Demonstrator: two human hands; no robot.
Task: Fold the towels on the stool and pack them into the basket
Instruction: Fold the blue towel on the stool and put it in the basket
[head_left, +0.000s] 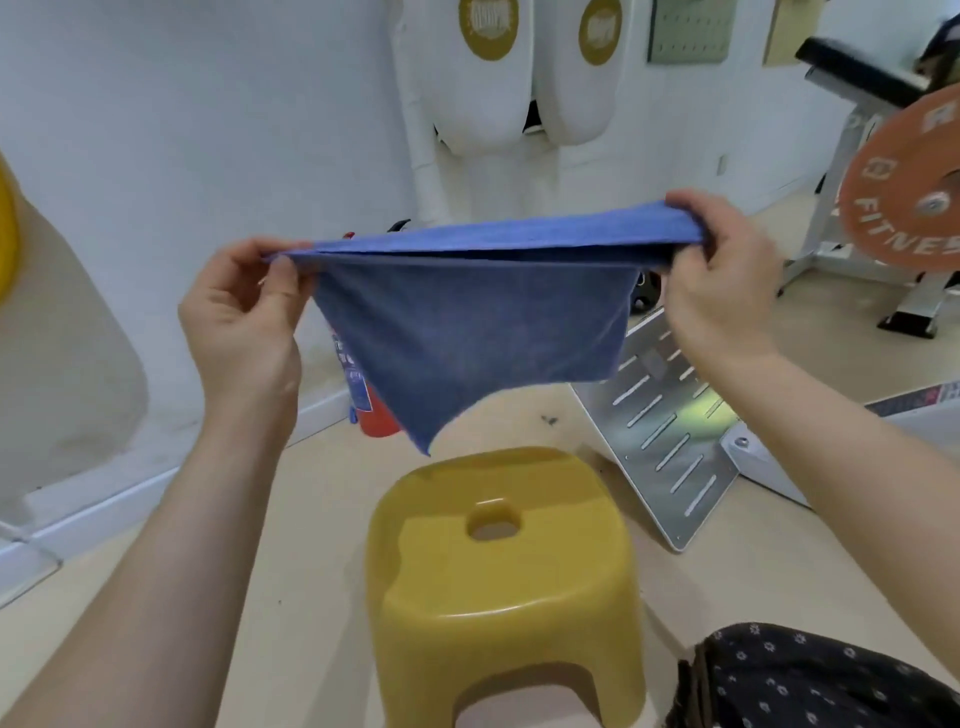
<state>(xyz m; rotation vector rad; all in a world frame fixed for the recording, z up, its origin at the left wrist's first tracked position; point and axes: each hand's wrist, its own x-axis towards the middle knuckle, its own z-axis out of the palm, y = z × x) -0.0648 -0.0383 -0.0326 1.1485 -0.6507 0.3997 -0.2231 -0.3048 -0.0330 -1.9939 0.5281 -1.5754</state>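
A pale wooden floor (311, 545) meets a white wall (208, 130) in what looks like a gym corner, with an orange round weight plate (904, 192) on a rack at the right and two white padded cushions (488, 78) hanging on the wall ahead. A blue microfibre towel (467, 332) is held up in the air, stretched flat between both hands, above a yellow moulded plastic stool (498, 571) and clear of it. The left hand (244, 317) has a pinching grip on the towel's left corner, thumb against the fingertips. The right hand (722, 275) has its grip closed on the bunched right corner, fingers curled round the cloth. The towel's top edge shows two layers (it looks doubled over), and its lowest corner points down toward the stool's seat. Behind the cloth a red fire extinguisher (376, 415) stands against the wall. A slotted grey metal plate (670, 415) lies tilted just right of the stool, and a dark patterned fabric (810, 680) fills the lower right corner.
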